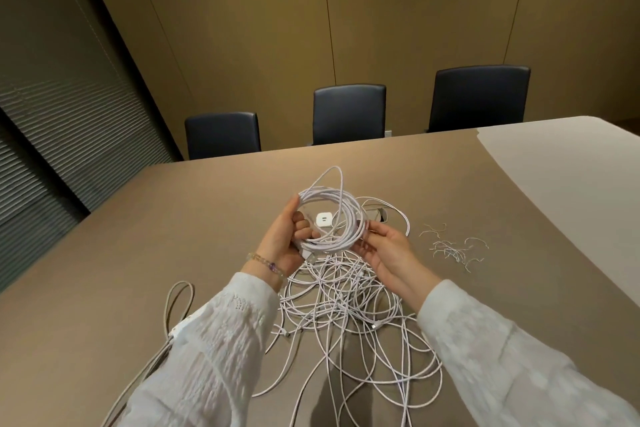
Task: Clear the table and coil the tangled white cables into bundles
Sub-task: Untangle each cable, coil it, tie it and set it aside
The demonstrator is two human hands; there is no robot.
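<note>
my left hand (282, 239) grips the coil (330, 218), right hand (384, 250) pinches its right edge, mid-frame above the tangle (349, 308). risk: trailing cable snags below, drags knots tighter or loosens loops.

tan panelled wall (311, 28), dark slatted blinds (62, 107) on left, three dark chairs (349, 113) along far edge of brown table (173, 218), lighter patch of tabletop (571, 163) at right
</note>
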